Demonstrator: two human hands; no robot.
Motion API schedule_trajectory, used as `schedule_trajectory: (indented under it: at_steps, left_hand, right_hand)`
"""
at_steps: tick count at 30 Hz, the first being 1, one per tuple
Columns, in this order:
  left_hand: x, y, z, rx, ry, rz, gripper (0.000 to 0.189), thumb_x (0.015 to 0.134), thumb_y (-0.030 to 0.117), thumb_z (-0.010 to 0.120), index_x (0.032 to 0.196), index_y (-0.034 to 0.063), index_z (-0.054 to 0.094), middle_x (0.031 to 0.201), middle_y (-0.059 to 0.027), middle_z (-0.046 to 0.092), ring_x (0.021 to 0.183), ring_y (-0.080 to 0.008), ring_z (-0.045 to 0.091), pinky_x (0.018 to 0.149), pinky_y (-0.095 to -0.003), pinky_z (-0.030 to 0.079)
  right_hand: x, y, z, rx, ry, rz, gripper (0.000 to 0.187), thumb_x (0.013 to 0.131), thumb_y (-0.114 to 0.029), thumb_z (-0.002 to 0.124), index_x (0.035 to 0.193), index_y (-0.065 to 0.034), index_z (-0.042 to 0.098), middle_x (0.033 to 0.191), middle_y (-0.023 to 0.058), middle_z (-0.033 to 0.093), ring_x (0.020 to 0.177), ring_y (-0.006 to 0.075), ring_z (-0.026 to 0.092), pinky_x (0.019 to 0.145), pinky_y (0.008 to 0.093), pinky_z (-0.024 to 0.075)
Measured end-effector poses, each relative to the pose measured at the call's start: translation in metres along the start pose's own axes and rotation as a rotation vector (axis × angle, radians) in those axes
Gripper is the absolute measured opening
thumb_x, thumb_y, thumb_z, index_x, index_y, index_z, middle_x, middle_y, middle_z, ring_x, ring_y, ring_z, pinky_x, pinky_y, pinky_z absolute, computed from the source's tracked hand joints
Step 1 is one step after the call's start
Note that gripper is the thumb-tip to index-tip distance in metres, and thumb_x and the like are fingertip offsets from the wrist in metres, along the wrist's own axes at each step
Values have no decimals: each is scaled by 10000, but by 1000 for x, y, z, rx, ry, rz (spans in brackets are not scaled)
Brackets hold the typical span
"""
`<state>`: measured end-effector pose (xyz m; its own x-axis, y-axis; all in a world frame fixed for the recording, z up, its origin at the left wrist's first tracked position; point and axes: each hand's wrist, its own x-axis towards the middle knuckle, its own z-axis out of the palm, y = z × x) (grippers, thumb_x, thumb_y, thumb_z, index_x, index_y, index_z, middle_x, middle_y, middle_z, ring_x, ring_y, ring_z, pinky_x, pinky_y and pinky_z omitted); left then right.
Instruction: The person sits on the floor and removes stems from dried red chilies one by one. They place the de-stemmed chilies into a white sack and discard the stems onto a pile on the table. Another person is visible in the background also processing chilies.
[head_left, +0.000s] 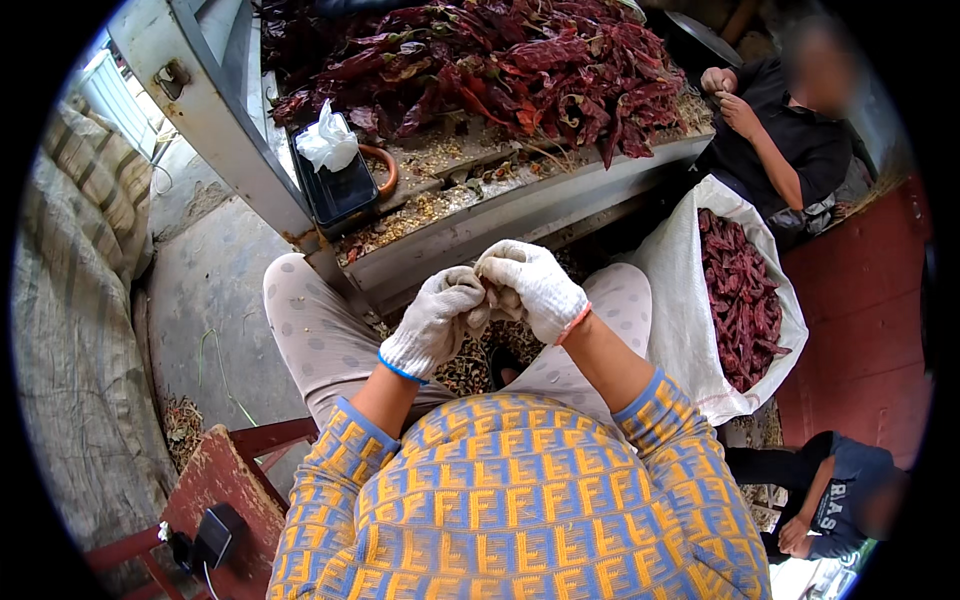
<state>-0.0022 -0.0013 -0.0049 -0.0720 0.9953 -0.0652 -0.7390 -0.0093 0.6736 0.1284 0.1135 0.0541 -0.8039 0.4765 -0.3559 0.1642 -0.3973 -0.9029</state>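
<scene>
My left hand (437, 319), in a white knitted glove with a blue cuff edge, is raised over my lap with its fingers curled. Its fingertips meet those of my right hand (534, 289), gloved in white with a reddish cuff edge. The fingers hide whatever may be pinched between them. Beyond both hands, a large heap of dried red chili peppers (480, 64) covers a metal-edged table (525, 202). To the right of my knee stands a white woven sack (675, 300), its mouth rolled back around dried chilies (739, 300).
A black plastic tray (337, 191) with crumpled white tissue (327, 142) sits by a metal post (225, 112). Loose seeds (416, 210) litter the table edge. One person (780, 127) sits at far right, another (832, 495) at lower right. A red wooden chair (232, 495) holds a black device (217, 534).
</scene>
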Motion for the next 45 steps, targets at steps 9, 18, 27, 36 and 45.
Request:
schedule_trajectory:
  at_steps: [9, 18, 27, 36, 45]
  left_hand:
    - [4, 10, 10, -108, -63, 95, 251, 966, 206, 621, 1061, -27, 621, 703, -24, 589, 640, -145, 580, 835, -385, 566]
    - [-1, 10, -1, -232, -22, 23, 232, 921, 91, 633, 1128, -4, 589, 955, -90, 645, 858, -193, 655, 830, -428, 576]
    - [1, 2, -12, -259, -4, -29, 210, 896, 67, 643, 1096, 8, 619, 940, -81, 670, 822, -207, 695, 834, -451, 587]
    - [1, 2, -13, -225, -46, -39, 294, 960, 270, 647, 1114, 24, 595, 975, -73, 636, 833, -180, 672, 819, -434, 592]
    - [0, 7, 4, -291, -41, 63, 423, 1003, 385, 572, 1237, 35, 539, 1031, -70, 621, 881, -169, 658, 866, -445, 581]
  right_hand:
    - [23, -5, -63, -1618, 367, -411, 310, 898, -263, 595, 1133, -72, 660, 969, 142, 711, 956, 346, 667, 865, 393, 514]
    - [87, -114, 23, -1590, 164, -415, 501, 840, -404, 637, 1227, -85, 630, 1131, 183, 664, 1079, 360, 627, 933, 411, 502]
    - [168, -118, 87, -1639, 244, -533, 442, 879, -398, 643, 1251, -160, 625, 1247, 146, 623, 1138, 332, 633, 912, 458, 533]
    - [128, -119, -2, -1065, 504, -590, 368, 880, -350, 630, 1127, -89, 711, 1057, 151, 718, 956, 304, 684, 865, 367, 519]
    - [-4, -47, -24, -1197, 457, -1135, 209, 824, -69, 694, 1030, -33, 691, 878, 140, 684, 760, 298, 678, 665, 350, 540]
